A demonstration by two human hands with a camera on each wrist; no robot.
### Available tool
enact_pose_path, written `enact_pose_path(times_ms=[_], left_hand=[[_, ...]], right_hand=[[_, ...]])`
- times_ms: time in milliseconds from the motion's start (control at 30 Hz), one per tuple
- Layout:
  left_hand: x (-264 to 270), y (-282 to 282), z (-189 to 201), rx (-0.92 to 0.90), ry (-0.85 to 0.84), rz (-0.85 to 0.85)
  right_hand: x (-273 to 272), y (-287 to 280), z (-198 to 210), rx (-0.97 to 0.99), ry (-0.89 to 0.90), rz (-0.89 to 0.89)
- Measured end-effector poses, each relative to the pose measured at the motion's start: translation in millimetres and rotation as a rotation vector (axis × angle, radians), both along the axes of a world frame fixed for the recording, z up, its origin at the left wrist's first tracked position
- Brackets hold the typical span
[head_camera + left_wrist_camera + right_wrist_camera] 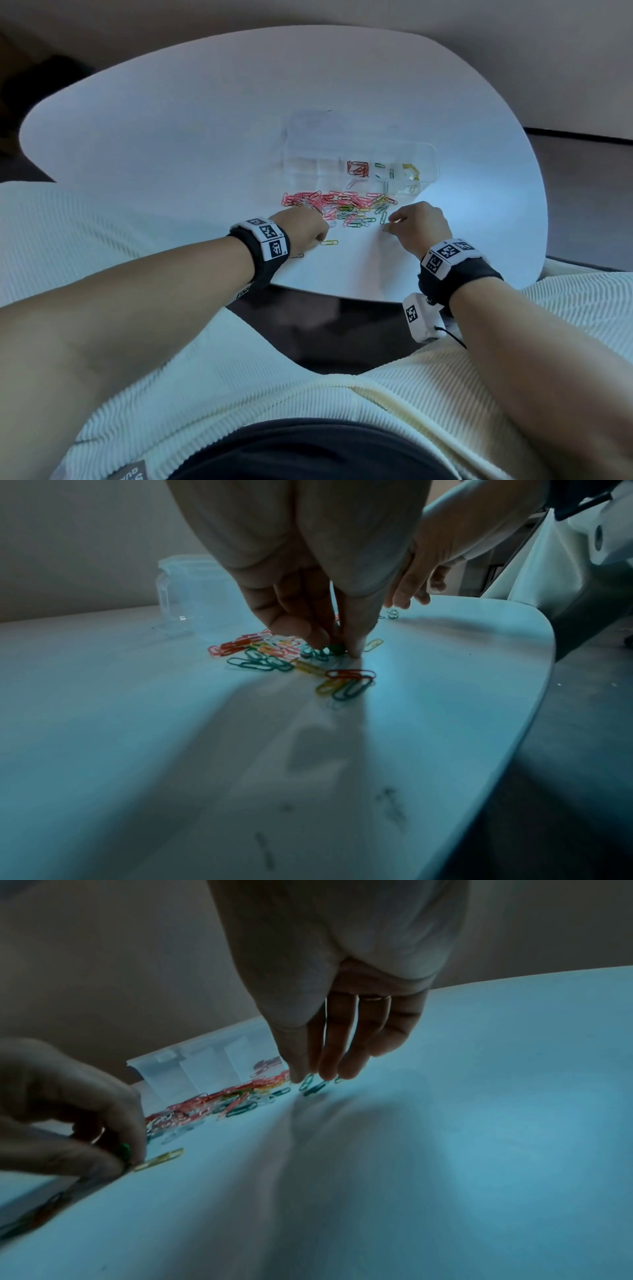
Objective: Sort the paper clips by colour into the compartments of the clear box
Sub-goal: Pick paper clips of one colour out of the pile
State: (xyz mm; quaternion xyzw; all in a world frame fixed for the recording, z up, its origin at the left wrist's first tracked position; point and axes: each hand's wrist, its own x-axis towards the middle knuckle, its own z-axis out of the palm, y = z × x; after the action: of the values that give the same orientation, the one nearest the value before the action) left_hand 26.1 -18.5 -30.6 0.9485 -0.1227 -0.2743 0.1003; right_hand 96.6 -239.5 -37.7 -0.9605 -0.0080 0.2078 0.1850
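Note:
A mixed pile of red, pink, green, yellow and white paper clips [342,205] lies on the white table [171,137], in front of the clear box [359,150]. Its compartments hold red clips [358,168], a few green clips [380,166] and yellow clips [411,168]. My left hand [334,645] is at the pile's near left edge, its thumb and fingers pinching green clips [123,1150]. My right hand [310,1076] is at the pile's near right edge, with its straight fingers [329,1066] pointing down and touching loose green clips [315,1088] on the table.
A single yellow clip [329,243] lies just right of my left hand. A red, a yellow and a green clip [346,683] lie together nearer the table's front edge [342,298]. My lap in pale ribbed cloth [308,394] is below that edge.

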Motion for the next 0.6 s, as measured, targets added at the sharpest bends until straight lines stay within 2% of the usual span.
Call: enact_pose_path(times_ms=[100, 233, 333, 400, 467, 600], left_hand=[[1, 5, 1, -0.169, -0.049, 0.156], [5, 8, 8, -0.467, -0.069, 0.543], [7, 10, 13, -0.580, -0.072, 0.695], [7, 13, 15, -0.671, -0.029, 0.749], [8, 15, 15, -0.690, 0.021, 0.765], [7, 10, 14, -0.423, 0.068, 0.593]], right_hand=[[-1, 1, -4, -0.021, -0.007, 0.004], [-3, 5, -6, -0.063, -0.032, 0.046], [-4, 10, -5, -0.061, -0.013, 0.093], [-2, 12, -6, -0.004, -0.005, 0.089], [3, 12, -5, 0.155, 0.021, 0.001], [13, 7, 4, 0.626, 0.106, -0.280]])
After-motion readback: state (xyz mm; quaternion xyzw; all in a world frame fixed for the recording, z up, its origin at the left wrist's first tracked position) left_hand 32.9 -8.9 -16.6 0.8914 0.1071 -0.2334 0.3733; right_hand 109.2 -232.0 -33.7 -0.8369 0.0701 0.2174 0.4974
